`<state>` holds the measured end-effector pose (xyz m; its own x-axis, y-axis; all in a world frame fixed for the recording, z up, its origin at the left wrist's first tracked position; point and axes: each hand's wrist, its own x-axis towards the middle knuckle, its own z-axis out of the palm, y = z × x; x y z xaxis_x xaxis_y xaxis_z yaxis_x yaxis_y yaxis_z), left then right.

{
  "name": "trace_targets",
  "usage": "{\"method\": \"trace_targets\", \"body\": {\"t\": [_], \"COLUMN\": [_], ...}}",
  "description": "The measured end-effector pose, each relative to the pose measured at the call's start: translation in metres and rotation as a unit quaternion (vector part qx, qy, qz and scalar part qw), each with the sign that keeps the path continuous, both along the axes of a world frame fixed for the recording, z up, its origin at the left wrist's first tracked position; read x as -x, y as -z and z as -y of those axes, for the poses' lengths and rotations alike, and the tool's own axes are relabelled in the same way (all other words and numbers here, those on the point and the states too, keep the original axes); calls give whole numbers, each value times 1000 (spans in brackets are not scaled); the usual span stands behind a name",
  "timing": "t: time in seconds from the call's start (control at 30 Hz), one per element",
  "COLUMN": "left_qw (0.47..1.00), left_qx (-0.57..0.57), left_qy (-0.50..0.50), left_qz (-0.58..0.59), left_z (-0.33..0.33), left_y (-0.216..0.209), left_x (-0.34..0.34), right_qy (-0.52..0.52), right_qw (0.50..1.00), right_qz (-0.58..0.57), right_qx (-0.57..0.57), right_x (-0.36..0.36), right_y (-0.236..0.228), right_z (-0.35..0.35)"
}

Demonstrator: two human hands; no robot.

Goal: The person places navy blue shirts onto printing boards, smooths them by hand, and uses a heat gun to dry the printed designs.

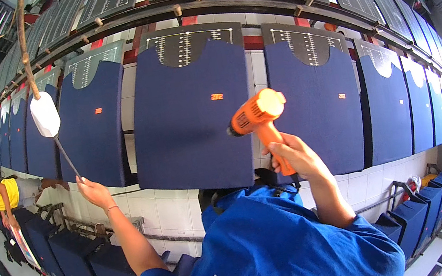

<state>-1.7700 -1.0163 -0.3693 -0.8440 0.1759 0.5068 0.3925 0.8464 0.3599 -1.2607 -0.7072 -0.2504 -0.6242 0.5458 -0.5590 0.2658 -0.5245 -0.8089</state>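
A: Quick one. Where's the heat gun (pixel 263 109)?

B: In the right hand (pixel 302 160), over the right part of the middle blue cloth (pixel 185 135). Nozzle aims left and looks clear of the fabric, though I can't swear to the gap.

A: Fingers?

B: Right ones wrap the handle, grasping it. Left hand (pixel 96 193) pinches the end of a dark cord (pixel 65 153) that runs up to a white block (pixel 45 115). Can't tell if it's plugged in there.

A: Tips for warming the cloth?

B: If that's the step, angle the nozzle down at the fabric, keep it off the surface, and sweep evenly. Parking it on one spot could scorch.

A: Small orange print (pixel 217 96) up there, watch out?

B: I'd go gently around it, and near the bare dark board (pixel 183 51) at the neckline cutout too.

A: Cord risk?

B: Main one, I'd say. Best held out to the left with slack, so it doesn't drag over the cloth or cross the hot end.

A: Gun running?

B: Can't tell; no heat shows. I'd treat the nozzle as hot and keep bare fingers behind it.
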Motion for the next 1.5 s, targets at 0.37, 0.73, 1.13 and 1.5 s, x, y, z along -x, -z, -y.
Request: {"method": "trace_targets", "body": {"t": [0.37, 0.73, 1.13, 1.5], "left_qw": [983, 966, 969, 966], "left_qx": [10, -37, -43, -45], "left_qy": [-66, -177, -173, -177], "left_qz": [170, 187, 173, 184], "left_z": [64, 26, 30, 26], "left_y": [78, 100, 109, 106], "left_x": [124, 112, 112, 111], "right_qy": [98, 89, 109, 87], "right_qw": [990, 973, 969, 966], "right_qz": [43, 158, 172, 198], "right_qx": [-94, -141, -141, -142], "right_x": [146, 168, 179, 179], "right_y": [-36, -20, -22, -17], "right_z": [-8, -11, -10, -11]}}
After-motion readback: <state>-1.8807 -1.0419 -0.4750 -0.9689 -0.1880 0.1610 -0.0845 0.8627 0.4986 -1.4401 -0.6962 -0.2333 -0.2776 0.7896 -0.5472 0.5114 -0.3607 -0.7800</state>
